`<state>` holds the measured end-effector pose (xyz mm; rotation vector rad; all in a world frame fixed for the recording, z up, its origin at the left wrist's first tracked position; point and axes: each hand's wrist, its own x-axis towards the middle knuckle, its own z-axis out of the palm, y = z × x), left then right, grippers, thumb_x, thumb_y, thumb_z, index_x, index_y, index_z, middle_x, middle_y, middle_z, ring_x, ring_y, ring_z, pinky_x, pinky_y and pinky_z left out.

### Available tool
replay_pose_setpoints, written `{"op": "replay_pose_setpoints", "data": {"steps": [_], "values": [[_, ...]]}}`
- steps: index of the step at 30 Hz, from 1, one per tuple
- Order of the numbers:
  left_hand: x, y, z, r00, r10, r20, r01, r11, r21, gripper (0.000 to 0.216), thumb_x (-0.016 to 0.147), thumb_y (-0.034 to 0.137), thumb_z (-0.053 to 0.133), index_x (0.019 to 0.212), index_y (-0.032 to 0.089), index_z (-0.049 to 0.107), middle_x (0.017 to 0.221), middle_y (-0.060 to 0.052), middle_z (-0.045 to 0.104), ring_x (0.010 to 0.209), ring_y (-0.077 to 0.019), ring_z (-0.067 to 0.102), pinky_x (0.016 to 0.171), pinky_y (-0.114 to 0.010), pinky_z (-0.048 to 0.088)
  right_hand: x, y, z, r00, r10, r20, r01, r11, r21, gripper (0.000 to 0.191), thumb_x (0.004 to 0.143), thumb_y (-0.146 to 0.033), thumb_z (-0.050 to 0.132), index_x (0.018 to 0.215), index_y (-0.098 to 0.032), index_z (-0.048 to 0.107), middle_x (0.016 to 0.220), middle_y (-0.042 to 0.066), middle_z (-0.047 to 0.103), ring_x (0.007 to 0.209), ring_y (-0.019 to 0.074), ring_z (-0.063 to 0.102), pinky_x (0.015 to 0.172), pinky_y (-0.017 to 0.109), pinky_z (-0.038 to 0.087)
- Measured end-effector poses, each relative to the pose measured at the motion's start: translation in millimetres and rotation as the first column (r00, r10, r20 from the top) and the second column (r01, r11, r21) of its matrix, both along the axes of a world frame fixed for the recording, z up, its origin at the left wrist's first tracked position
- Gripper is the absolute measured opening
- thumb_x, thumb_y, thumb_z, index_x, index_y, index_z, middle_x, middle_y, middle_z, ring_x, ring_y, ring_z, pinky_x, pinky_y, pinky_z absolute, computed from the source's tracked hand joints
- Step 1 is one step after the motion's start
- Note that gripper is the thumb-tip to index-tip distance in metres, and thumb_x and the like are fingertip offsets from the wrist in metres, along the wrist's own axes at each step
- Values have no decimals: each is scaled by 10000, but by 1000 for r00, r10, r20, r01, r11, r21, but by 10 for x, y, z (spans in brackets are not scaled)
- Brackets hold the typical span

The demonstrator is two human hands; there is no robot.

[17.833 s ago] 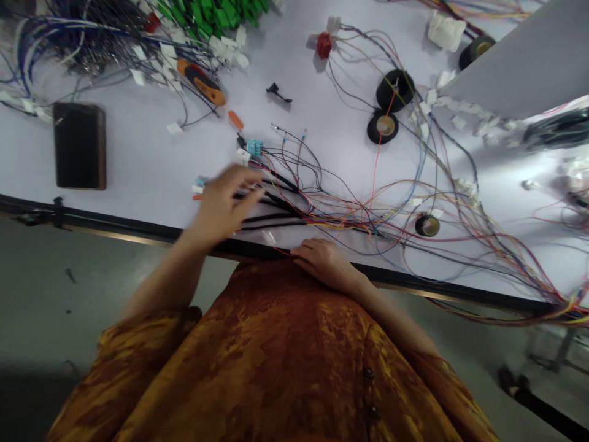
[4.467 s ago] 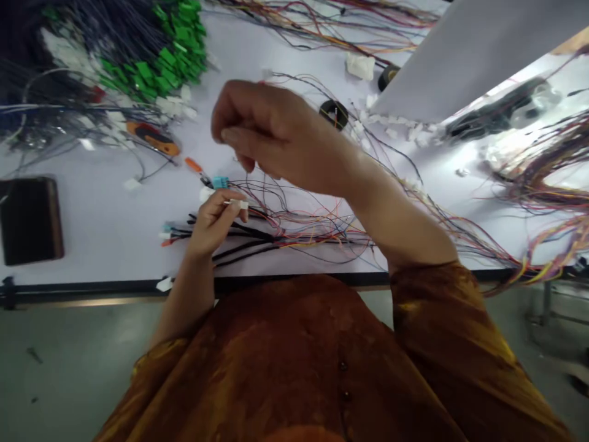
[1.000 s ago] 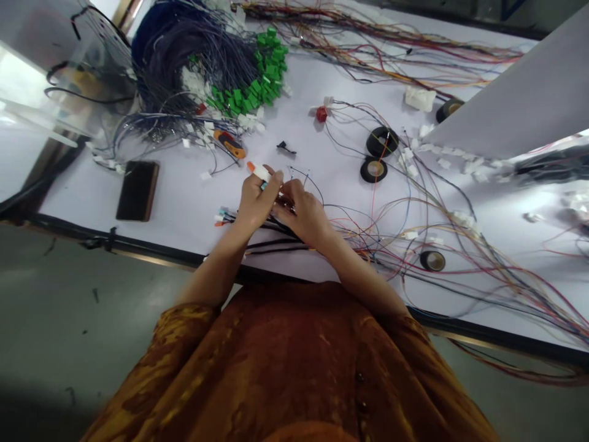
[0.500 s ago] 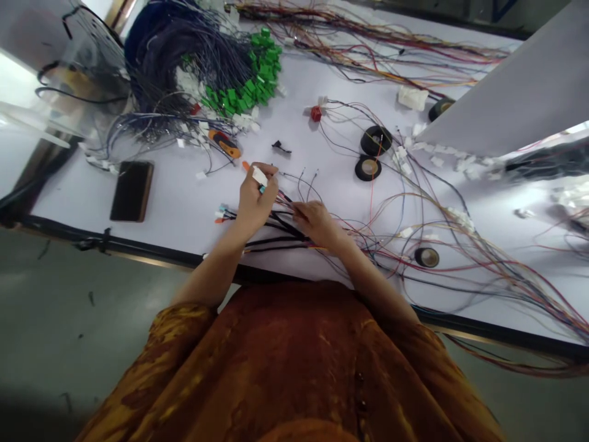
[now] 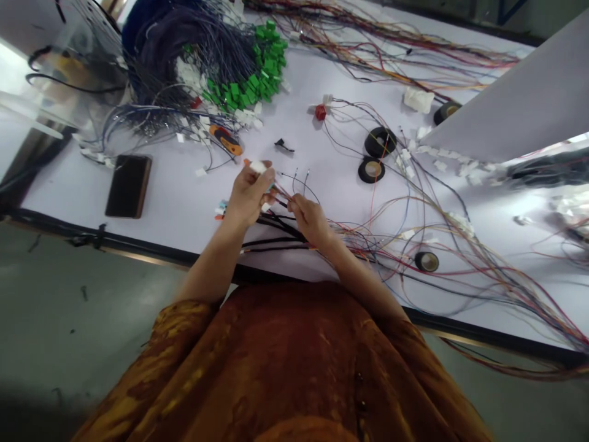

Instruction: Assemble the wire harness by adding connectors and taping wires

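My left hand [image 5: 248, 193] is closed on a white connector [image 5: 258, 166] with an orange part at its far end. A bit of teal shows at the fingertips. Thin wires [image 5: 281, 193] run from there to my right hand [image 5: 310, 218], whose thumb and fingers pinch them. Beneath both hands lie several black-sleeved cables [image 5: 276, 228] of a wire harness. Their teal, white and orange ends [image 5: 221, 210] stick out left of my left wrist. Two loose wire ends [image 5: 302, 178] stand up just beyond my right hand.
A utility knife [image 5: 225, 140], a phone [image 5: 129, 186] and a bundle of wires with green connectors [image 5: 271, 55] lie to the left and back. Tape rolls [image 5: 371, 170], a red connector [image 5: 320, 112] and long loose wires [image 5: 483, 245] spread rightward. A white post [image 5: 510, 92] slants across the right.
My right hand has lifted slightly and closed on the thin wires. My left hand has turned and shifted a little left, its thumb now over the connector.
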<state>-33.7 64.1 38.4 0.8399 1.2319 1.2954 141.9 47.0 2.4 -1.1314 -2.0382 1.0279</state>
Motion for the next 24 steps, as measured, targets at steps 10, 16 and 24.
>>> {"op": "replay_pose_setpoints", "data": {"steps": [10,16,24], "values": [[194,25,-291,958,-229,173,257,952,-165,276,735,378,798,824,126,729,534,61,432,494,-53,377,493,-210,288,-83,84,-117,990,-139,-4,138,986,-95,206,987,-306,346,811,-235,426,712,8,533,651,144,461,681,296,363],[142,94,-350,950,-297,96,305,950,-74,422,747,472,791,573,141,595,497,44,441,479,-53,363,492,-232,255,108,473,189,990,-38,-136,-5,952,-307,184,916,-336,502,953,-188,604,828,15,636,766,137,580,737,285,480],[178,108,-261,945,-323,-56,326,945,43,426,776,450,755,521,149,593,461,25,486,465,-66,395,505,-240,302,-270,999,571,974,-110,-196,48,953,-299,234,885,-359,665,759,-182,578,612,-43,521,562,75,489,535,206,408]]}}
